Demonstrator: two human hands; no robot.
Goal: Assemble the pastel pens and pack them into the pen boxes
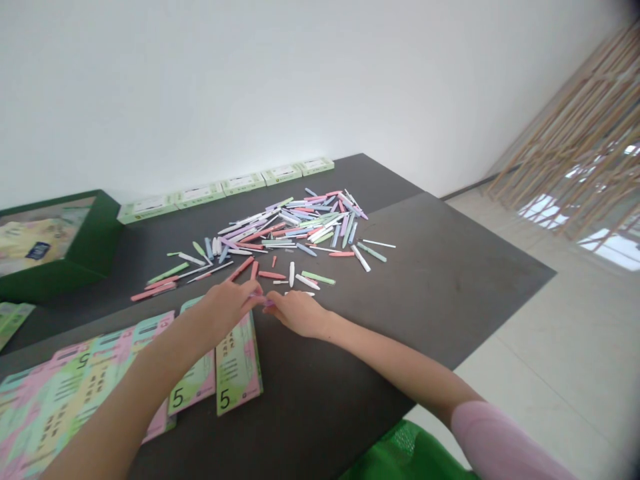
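Note:
Both hands meet over the near side of a scatter of pastel pen parts (300, 223). My left hand (234, 303) is closed, its fingers pinching one end of a small purple pen part (267, 303). The other end sits in the pinch of my right hand (301, 313); fingers hide most of the piece. Just beyond the fingertips lie a red pen part (271, 275), a white pen cap (291, 274) and a light green pen part (319, 277). Below my left hand is a printed pack (240, 373) marked 5, partly covered by that hand.
More overlapping printed packs (75, 387) cover the table's left front. At the back left stands a dark green box (93, 243) with plastic packaging inside. Flat light green boxes (200, 194) line the wall. The dark table (450, 267) ends at a corner on the right.

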